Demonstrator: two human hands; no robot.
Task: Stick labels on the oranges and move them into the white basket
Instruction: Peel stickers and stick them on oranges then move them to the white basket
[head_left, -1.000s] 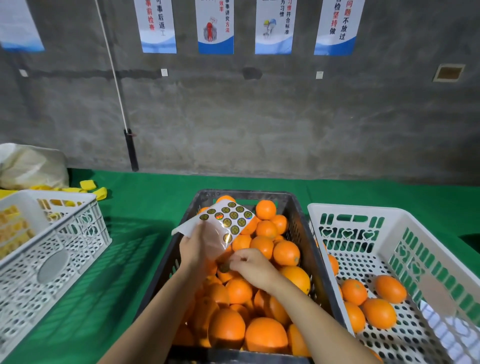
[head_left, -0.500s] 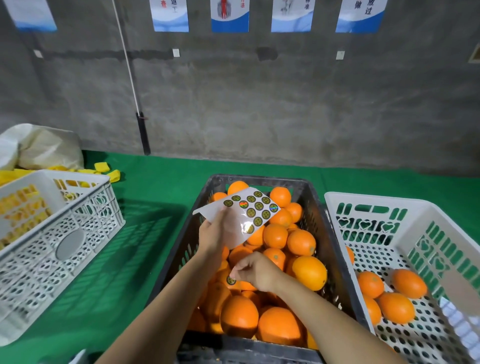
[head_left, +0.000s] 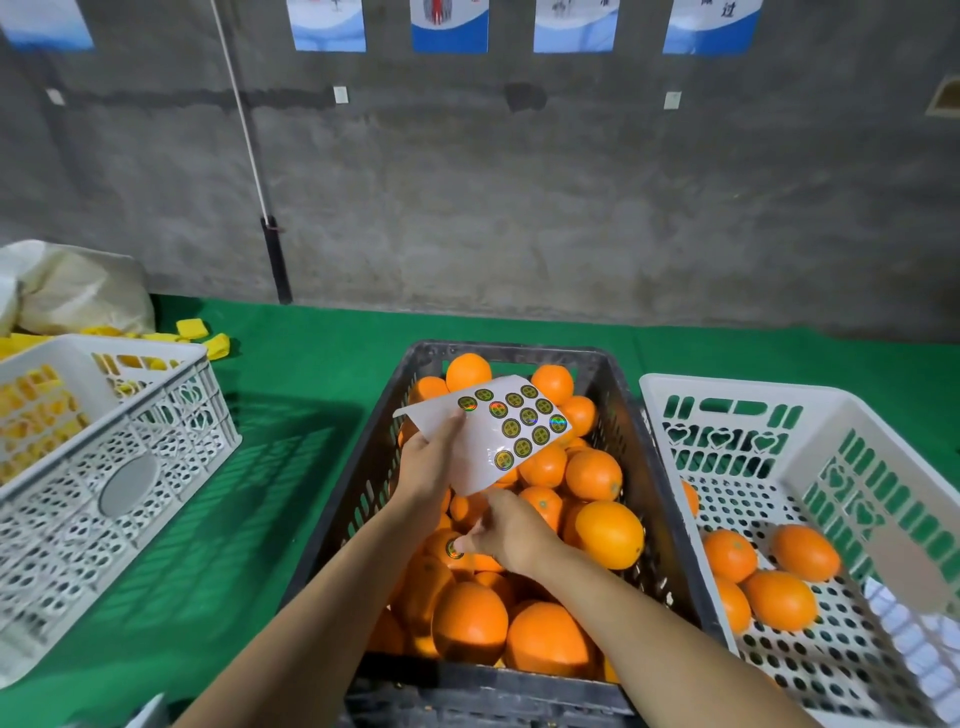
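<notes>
Your left hand (head_left: 431, 467) grips the sticker sheet (head_left: 488, 431) by its near edge, holding it tilted above the oranges in the dark crate (head_left: 670, 499). Just below it, your right hand (head_left: 511, 535) presses a round label (head_left: 453, 550) with its fingertips onto an orange (head_left: 447, 543) in the heap. To the right of that hand stands the white basket (head_left: 727, 395), with a few oranges lying in it.
</notes>
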